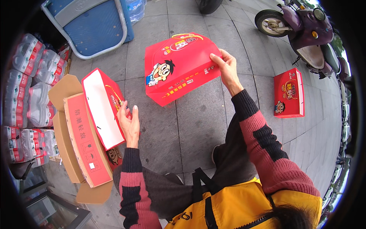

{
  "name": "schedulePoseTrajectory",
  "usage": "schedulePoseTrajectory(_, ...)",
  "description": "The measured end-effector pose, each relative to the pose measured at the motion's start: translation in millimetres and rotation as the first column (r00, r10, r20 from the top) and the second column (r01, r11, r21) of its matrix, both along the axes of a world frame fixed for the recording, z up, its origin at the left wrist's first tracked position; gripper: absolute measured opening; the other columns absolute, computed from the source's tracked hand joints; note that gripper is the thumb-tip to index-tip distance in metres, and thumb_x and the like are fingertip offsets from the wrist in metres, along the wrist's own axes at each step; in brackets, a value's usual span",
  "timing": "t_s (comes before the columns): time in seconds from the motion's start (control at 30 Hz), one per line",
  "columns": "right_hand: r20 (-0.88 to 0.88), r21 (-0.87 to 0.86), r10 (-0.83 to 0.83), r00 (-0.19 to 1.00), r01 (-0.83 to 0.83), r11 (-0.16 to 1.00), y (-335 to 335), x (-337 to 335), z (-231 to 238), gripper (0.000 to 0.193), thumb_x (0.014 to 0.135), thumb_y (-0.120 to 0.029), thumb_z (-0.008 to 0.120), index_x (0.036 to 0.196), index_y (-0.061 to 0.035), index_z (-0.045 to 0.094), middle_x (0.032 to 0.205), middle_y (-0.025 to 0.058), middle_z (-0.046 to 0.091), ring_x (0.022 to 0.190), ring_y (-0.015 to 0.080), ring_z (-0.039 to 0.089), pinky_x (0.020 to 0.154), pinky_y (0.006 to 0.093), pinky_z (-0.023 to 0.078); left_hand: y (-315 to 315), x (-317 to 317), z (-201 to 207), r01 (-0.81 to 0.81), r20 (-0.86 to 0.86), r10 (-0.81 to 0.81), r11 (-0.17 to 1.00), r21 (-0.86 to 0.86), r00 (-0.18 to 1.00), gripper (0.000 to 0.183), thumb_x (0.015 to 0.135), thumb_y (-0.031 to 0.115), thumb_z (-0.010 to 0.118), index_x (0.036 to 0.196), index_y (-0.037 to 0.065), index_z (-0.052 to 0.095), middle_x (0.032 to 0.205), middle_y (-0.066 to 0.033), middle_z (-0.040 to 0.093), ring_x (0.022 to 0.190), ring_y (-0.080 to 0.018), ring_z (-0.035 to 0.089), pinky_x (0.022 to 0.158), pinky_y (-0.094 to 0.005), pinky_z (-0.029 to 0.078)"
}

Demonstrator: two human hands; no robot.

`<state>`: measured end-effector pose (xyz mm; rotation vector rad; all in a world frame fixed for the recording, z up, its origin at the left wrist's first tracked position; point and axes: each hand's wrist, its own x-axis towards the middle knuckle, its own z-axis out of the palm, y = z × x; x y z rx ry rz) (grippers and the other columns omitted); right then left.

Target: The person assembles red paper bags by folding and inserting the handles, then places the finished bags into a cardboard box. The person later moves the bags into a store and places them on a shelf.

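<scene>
My right hand [228,69] grips a red gift bag [179,72] by its right end, thumb on top. The bag is spread into a box shape, with a cartoon face and a yellow cord handle, and is held above the pavement. My left hand [129,123] has its fingers apart beside a second red gift bag [117,91]; whether the fingertips touch it I cannot tell. That bag's white inside [103,114] shows, and it rests tilted against an opened cardboard box [84,137] with raised flaps. A third red gift bag [289,93] lies on the pavement at the right.
Shrink-wrapped packs of plastic bottles [40,99] are stacked along the left. A blue folding chair [89,28] with a grey frame is at the upper left. A purple scooter [310,30] is parked at the upper right. Grey paving slabs [202,133] cover the ground.
</scene>
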<state>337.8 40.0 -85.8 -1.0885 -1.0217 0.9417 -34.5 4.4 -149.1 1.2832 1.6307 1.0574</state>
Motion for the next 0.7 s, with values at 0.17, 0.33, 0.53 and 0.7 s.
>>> schedulePoseTrajectory(0.17, -0.763, -0.273, -0.180, 0.621, -0.057, 0.960, 12, 33, -60, 0.024, 0.094, -0.014, 0.049, 0.108, 0.0029, 0.060, 0.110, 0.0137, 0.067, 0.102, 0.0260, 0.063, 0.095, 0.0428, 0.047, 5, -11, -7, -0.035, 0.238, 0.077, 0.984, -0.174, 0.968, 0.060, 0.097, 0.042, 0.051, 0.140, 0.002, 0.043, 0.141, -0.0166, 0.042, 0.125, -0.0286, 0.046, 0.106, -0.0414, 0.034)
schedulePoseTrajectory(0.33, -0.707, -0.471, -0.385, 0.593, 0.010, 0.882, 25, 30, -146, 0.025, 0.097, -0.013, 0.043, 0.111, 0.0027, 0.056, 0.112, 0.0165, 0.065, 0.100, 0.0300, 0.064, 0.088, 0.0516, 0.051, 2, -4, -2, 0.005, 0.247, 0.059, 0.968, -0.249, 0.967, 0.065, 0.098, 0.046, 0.046, 0.143, 0.000, 0.037, 0.143, -0.0176, 0.042, 0.128, -0.0285, 0.044, 0.106, -0.0421, 0.035)
schedulePoseTrajectory(0.53, -0.764, -0.537, -0.453, 0.460, -0.063, 0.841, 15, 24, -213, 0.030, 0.100, -0.013, 0.035, 0.117, 0.0051, 0.051, 0.116, 0.0219, 0.062, 0.101, 0.0348, 0.064, 0.087, 0.0541, 0.053, -2, -7, 0, 0.019, 0.207, 0.045, 0.954, -0.298, 0.977, 0.065, 0.098, 0.046, 0.045, 0.143, 0.000, 0.037, 0.144, -0.0193, 0.040, 0.129, -0.0306, 0.045, 0.105, -0.0423, 0.036)
schedulePoseTrajectory(0.7, -0.960, -0.138, -0.056, 0.274, -0.290, 0.947, 24, 41, -240, 0.033, 0.099, -0.015, 0.037, 0.119, 0.0057, 0.052, 0.119, 0.0231, 0.061, 0.106, 0.0342, 0.063, 0.092, 0.0533, 0.052, -1, -10, -4, 0.068, 0.188, -0.014, 0.957, -0.281, 0.982, 0.064, 0.098, 0.045, 0.045, 0.144, 0.001, 0.035, 0.145, -0.0185, 0.040, 0.128, -0.0303, 0.045, 0.105, -0.0399, 0.037)
